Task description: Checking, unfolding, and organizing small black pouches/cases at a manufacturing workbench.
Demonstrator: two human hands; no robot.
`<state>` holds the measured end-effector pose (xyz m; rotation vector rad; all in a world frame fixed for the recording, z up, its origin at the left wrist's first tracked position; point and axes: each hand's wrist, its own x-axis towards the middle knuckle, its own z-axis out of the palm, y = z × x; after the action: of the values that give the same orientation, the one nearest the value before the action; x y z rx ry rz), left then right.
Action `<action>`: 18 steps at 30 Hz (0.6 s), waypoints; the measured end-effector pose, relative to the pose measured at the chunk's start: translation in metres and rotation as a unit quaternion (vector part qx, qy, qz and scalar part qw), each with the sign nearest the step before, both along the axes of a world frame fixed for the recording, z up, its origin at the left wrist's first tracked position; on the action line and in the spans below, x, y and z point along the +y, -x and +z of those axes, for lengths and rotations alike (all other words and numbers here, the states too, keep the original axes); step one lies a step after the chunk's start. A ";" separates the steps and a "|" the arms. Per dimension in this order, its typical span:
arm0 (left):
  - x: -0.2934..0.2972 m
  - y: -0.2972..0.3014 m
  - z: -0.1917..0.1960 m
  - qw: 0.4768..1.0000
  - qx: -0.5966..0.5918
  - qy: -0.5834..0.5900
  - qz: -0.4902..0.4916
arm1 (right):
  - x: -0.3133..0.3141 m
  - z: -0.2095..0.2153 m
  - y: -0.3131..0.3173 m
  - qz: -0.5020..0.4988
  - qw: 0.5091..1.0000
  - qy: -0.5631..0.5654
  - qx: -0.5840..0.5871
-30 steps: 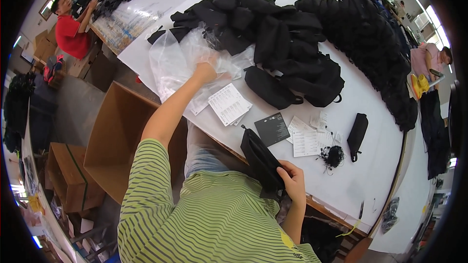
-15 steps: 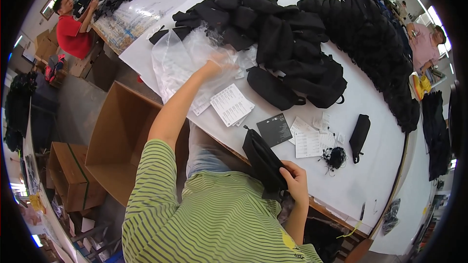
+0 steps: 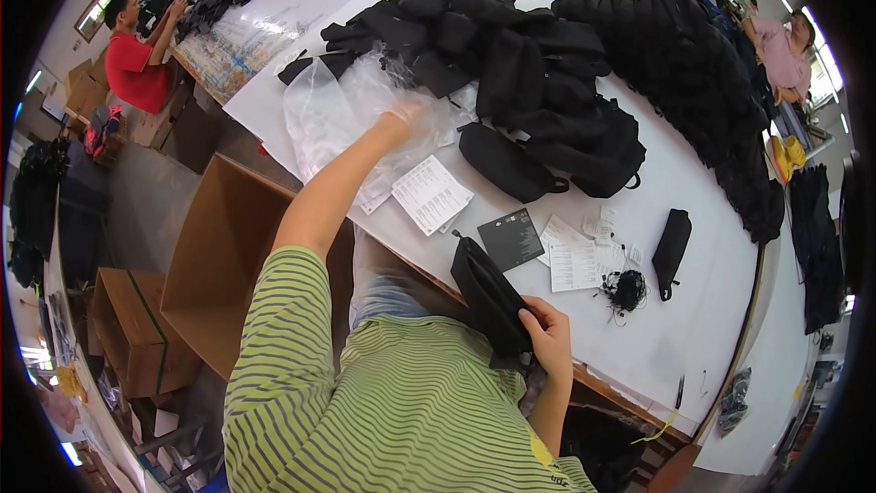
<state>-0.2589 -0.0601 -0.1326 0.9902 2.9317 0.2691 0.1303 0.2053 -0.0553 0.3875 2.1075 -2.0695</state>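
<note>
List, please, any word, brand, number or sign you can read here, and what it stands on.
White cards near the left hand: rows of print, too small to read.
Black card: pale print, also unreadable.
White labels beside the black strings: fine print, too small to read.
Striped shirt: dark lettering by a yellow patch, not quoted.

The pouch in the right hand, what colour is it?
The pouch in the right hand is black; the head view shows it best.
</note>
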 end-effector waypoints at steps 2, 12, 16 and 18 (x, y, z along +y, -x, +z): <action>0.007 -0.012 0.021 0.999 -0.017 0.020 0.020 | 0.002 -0.001 -0.002 -0.010 1.000 -0.011 -0.002; -0.046 -0.067 0.059 0.963 0.014 -0.212 0.164 | 0.003 -0.006 -0.006 -0.024 1.000 -0.007 0.003; -0.060 -0.091 0.026 0.892 0.185 -0.335 0.240 | 0.004 -0.010 -0.003 -0.016 1.000 -0.013 0.002; -0.058 -0.094 0.021 0.727 0.102 -0.534 0.420 | 0.002 -0.008 -0.001 -0.020 1.000 -0.009 0.014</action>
<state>-0.1647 -0.1186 -0.1117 -0.5705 3.0220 2.1120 0.1314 0.2074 -0.0630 0.4082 2.1521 -2.0910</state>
